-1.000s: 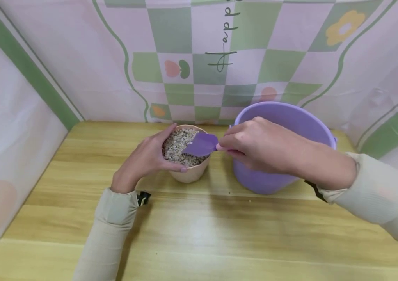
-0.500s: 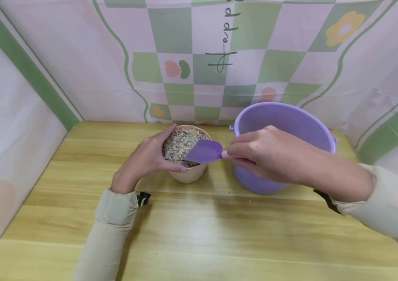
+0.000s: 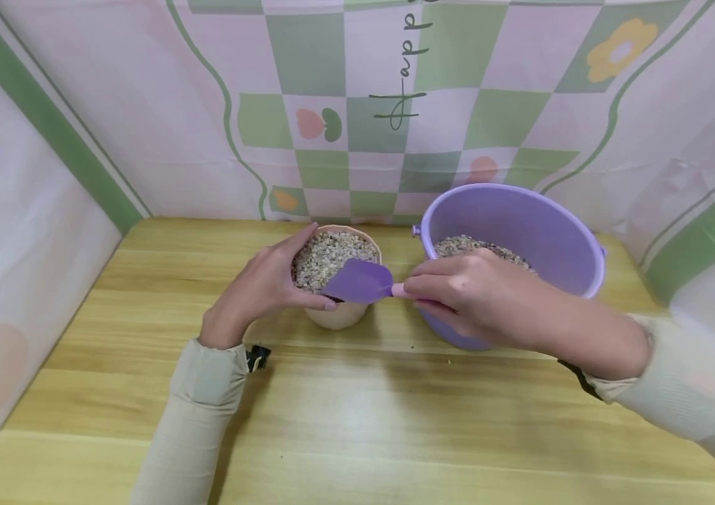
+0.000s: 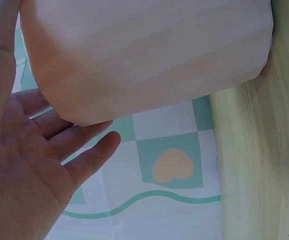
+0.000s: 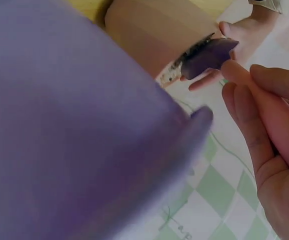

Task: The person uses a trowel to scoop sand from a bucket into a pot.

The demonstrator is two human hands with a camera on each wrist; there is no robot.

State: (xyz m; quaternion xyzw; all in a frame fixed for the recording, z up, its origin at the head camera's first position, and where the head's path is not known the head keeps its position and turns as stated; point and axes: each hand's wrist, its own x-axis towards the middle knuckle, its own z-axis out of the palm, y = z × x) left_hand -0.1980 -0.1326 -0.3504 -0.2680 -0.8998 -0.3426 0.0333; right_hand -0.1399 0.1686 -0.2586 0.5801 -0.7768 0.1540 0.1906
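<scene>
My left hand (image 3: 259, 280) holds a peach flowerpot (image 3: 337, 319) from its left side, thumb at the near rim and fingers at the far side. Pale gravel (image 3: 327, 254) fills the pot close to its rim. In the left wrist view the pot's smooth wall (image 4: 154, 60) rests against the fingers. My right hand (image 3: 484, 298) grips the pink handle (image 5: 277, 117) of a small trowel. Its purple blade (image 3: 357, 280) lies over the gravel at the pot's near rim, the tip close to my left thumb.
A purple bucket (image 3: 515, 207) stands right of the pot, partly behind my right hand, with more gravel (image 3: 467, 245) inside. A few stray grains (image 3: 448, 362) lie on the wooden table (image 3: 357, 421). A checkered cloth (image 3: 373, 119) hangs along the back edge.
The trowel blade has moved toward the near rim of the pot. My right hand has come nearer, uncovering gravel in the bucket. My left hand and the pot have stayed in place.
</scene>
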